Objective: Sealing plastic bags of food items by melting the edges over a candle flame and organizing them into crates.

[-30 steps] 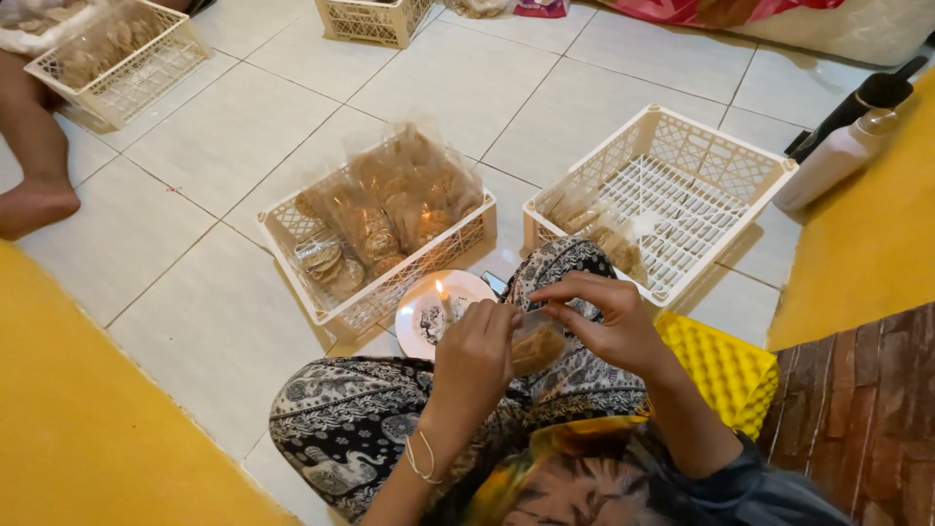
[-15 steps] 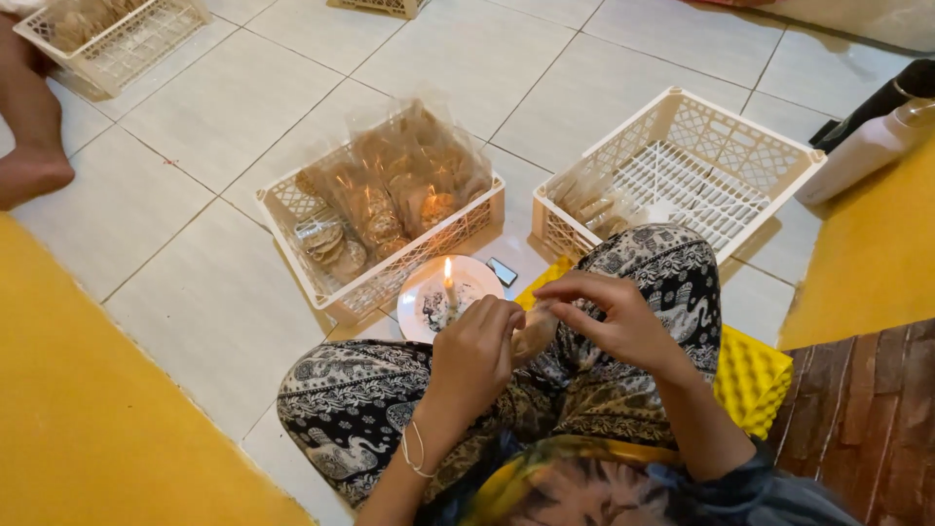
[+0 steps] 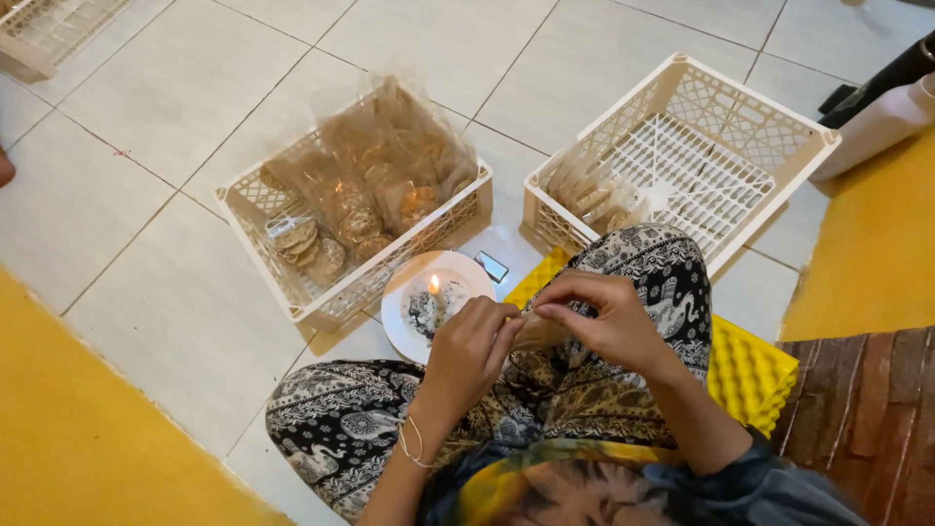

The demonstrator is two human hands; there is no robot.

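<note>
Hands meet above the patterned lap: left hand (image 3: 470, 343) and right hand (image 3: 606, 319) pinch opposite ends of a small clear plastic packet (image 3: 534, 329), its long axis seemingly running hand to hand. A lit candle (image 3: 433, 289) on a round white plate (image 3: 466, 277) stands just beyond the left hand, on pale floor tiles (image 3: 146, 292) between two white lattice baskets (image 3: 682, 146).

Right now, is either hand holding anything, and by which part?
Both: the left hand and right hand pinch the top edge of a small clear bag between their fingertips, beside the lit candle.
</note>
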